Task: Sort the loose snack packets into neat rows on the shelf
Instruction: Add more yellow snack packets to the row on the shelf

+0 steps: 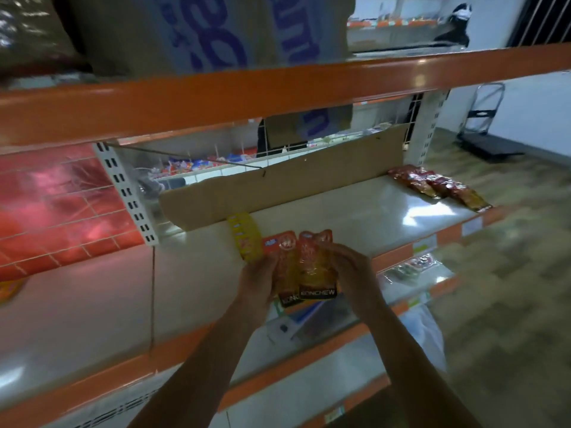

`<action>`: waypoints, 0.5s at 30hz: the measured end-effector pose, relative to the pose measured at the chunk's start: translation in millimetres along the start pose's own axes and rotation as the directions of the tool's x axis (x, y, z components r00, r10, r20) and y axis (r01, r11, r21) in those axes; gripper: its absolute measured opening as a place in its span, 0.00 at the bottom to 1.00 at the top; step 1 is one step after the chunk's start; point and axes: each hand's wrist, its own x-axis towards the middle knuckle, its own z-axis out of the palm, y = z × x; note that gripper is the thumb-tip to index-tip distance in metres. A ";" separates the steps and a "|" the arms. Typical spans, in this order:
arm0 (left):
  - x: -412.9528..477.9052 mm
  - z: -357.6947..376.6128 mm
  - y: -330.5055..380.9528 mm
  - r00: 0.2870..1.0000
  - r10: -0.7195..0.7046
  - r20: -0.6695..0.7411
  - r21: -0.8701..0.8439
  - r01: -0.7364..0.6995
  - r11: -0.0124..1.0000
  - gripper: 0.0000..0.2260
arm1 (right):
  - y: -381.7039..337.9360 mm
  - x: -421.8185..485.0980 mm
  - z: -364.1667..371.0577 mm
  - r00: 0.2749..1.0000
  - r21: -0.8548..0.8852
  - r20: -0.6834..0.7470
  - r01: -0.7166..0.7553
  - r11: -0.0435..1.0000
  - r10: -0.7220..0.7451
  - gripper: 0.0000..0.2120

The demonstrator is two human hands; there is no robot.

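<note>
Above the front edge of the shelf (355,211), my left hand (259,279) and right hand (349,267) pinch two orange snack packets (312,267) by their sides, apparently squaring them together to sit beside the yellow packets (245,239).

left hand (258,278), right hand (349,267) gripping 2 orange packets (312,267), shelf (355,211)

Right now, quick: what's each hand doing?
Left hand: holding the left Konchew packet.
Right hand: holding the right Konchew packet, which overlaps the left one.
</note>
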 end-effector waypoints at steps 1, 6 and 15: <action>0.3 14.4 -0.7 0.999 -0.002 0.033 -0.006 0.002 1.000 0.10 | -1.2 1.2 -12.2 1.000 0.008 -0.019 0.003 1.000 -0.003 0.09; 4.4 77.7 -4.3 0.984 -0.066 0.168 0.002 0.067 0.998 0.12 | 6.5 18.6 -63.7 0.992 -0.076 -0.124 0.017 0.997 -0.027 0.15; 87.4 187.9 -22.0 0.970 -0.116 0.212 0.108 0.095 0.990 0.08 | 31.6 104.5 -159.8 0.973 0.016 -0.213 -0.092 0.996 0.093 0.22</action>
